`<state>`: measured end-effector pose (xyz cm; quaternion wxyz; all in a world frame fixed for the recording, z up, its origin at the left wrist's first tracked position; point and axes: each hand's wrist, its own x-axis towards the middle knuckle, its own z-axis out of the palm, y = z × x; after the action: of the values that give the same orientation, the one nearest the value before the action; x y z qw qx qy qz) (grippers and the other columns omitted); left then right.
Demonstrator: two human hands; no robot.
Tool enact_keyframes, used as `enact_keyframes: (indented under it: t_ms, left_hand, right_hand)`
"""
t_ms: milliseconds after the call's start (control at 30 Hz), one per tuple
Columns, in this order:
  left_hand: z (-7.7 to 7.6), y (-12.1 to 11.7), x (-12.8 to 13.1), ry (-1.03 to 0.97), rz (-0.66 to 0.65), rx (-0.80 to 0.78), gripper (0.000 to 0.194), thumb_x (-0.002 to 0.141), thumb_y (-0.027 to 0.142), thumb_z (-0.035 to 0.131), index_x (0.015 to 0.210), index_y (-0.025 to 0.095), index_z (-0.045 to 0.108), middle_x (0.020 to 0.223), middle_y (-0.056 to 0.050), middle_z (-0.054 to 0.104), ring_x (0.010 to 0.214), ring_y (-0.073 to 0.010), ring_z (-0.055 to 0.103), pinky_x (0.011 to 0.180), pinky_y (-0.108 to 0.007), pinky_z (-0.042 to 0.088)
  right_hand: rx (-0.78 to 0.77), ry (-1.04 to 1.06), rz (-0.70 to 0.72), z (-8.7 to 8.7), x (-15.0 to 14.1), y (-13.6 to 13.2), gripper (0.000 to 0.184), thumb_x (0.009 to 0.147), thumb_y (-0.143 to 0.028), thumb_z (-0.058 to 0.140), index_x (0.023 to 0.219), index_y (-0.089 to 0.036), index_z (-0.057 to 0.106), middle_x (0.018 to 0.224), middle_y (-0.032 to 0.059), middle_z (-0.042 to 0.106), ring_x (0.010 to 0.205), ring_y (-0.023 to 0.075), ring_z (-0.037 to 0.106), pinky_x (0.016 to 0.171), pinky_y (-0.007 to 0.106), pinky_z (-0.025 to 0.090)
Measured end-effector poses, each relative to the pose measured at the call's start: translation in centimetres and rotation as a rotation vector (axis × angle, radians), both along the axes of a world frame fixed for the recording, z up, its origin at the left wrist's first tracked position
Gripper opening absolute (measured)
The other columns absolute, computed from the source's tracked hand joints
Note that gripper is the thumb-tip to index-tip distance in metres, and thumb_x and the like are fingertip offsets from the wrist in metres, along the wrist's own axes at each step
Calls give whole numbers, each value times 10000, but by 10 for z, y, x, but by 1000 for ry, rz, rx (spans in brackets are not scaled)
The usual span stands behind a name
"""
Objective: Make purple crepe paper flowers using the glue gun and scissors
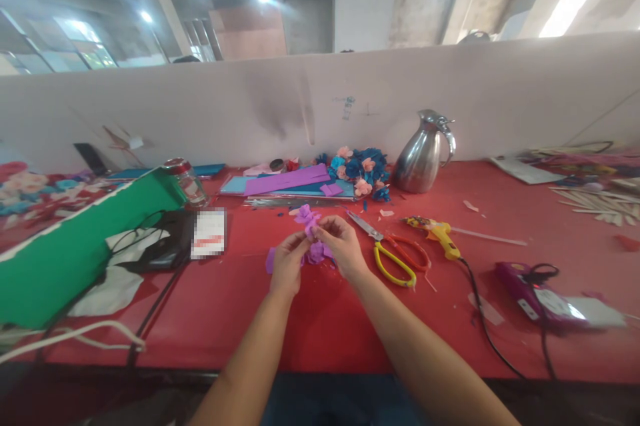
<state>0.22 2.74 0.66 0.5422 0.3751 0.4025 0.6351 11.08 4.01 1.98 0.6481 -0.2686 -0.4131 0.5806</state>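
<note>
Both hands meet over the middle of the red table. My left hand [290,263] pinches the lower part of a purple paper flower [306,215], and the fingers of my right hand [344,247] close on it from the other side. Its ruffled petals stand up above my fingertips. Under and between the hands lie more purple paper pieces [316,253], partly hidden by them. Just right of my right hand rest scissors [385,246] with one yellow and one red handle, blades partly apart.
A yellow glue gun [443,239] with its cord lies at right, near a purple power box [540,299]. Behind are purple paper strips [285,181], a bunch of blue and pink flowers [363,169] and a steel jug [421,156]. A glass jar [187,183] and green board [95,246] stand left.
</note>
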Motion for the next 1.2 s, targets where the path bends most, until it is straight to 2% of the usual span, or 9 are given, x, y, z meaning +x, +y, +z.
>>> enact_keyframes:
  t_ms: [467, 833, 1000, 1200]
  left_hand:
    - [-4, 1, 0, 19, 0, 30, 225, 601, 286, 790, 771, 157, 717, 728, -16, 696, 706, -134, 608, 696, -239, 441]
    - [-4, 1, 0, 48, 9, 42, 240, 599, 303, 788, 777, 157, 718, 734, -16, 695, 700, -131, 602, 700, -241, 439]
    - [-1, -1, 0, 110, -1, 55, 241, 632, 306, 769, 818, 163, 717, 729, -5, 677, 700, -128, 589, 691, -236, 433]
    - [-7, 1, -2, 207, 61, 78, 276, 643, 311, 754, 879, 176, 711, 777, -9, 679, 696, -123, 576, 675, -229, 429]
  right_hand:
    - [-57, -4, 13, 0, 3, 2, 315, 570, -296, 817, 741, -187, 576, 647, -37, 615, 592, 107, 580, 601, 242, 449]
    - [-9, -42, 14, 2, 4, 0, 262, 616, -300, 773, 720, -194, 557, 629, -41, 595, 596, 109, 555, 607, 243, 419]
    - [6, -139, -24, 3, 4, -1, 207, 642, -329, 729, 721, -189, 599, 660, -17, 608, 633, 131, 556, 639, 262, 425]
    - [-5, -337, -192, -4, 4, 0, 212, 655, -335, 690, 788, -186, 619, 655, -25, 560, 566, 108, 445, 527, 228, 349]
